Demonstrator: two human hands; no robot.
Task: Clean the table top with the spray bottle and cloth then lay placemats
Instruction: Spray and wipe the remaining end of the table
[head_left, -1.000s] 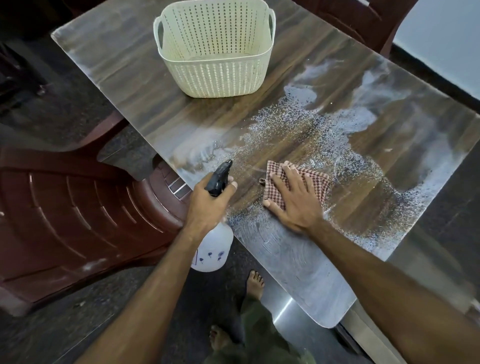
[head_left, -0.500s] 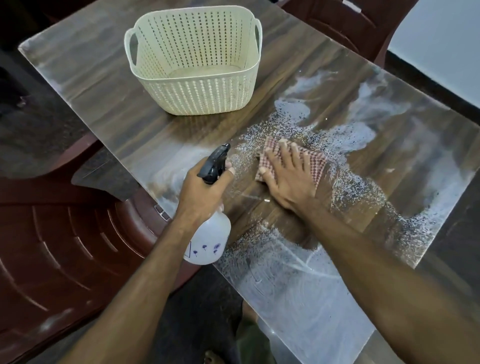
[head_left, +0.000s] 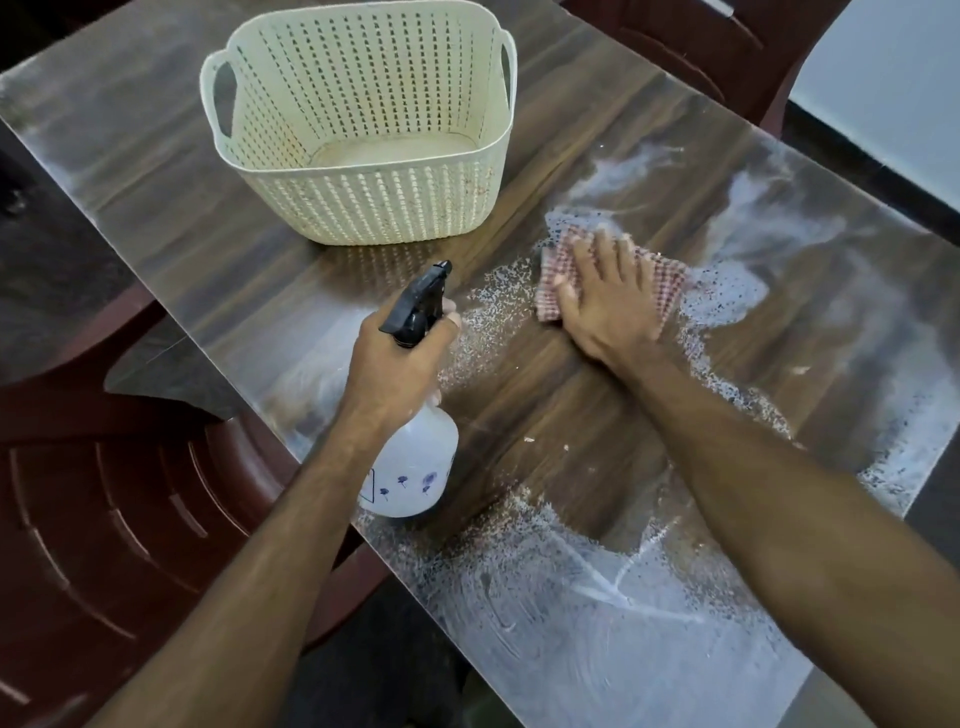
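Observation:
My left hand (head_left: 397, 364) grips the neck of a white spray bottle (head_left: 415, 467) with a black trigger head, held over the table's near-left edge. A red-and-white checked cloth (head_left: 670, 283) lies on the wood-grain table top (head_left: 545, 415), and my right hand (head_left: 608, 299) presses flat on it with straight fingers, slightly blurred. White spray droplets and wet smears cover the table around and to the right of the cloth. No placemats are in view.
An empty cream perforated plastic basket (head_left: 363, 208) stands on the table behind the bottle. Dark red plastic chairs stand at the left (head_left: 130, 519) and at the far side (head_left: 727, 52). The table's near corner lies at the bottom right.
My right hand has slid the cloth away from me across the table, leaving a wiped strip. My left hand with the bottle has moved forward over the table edge.

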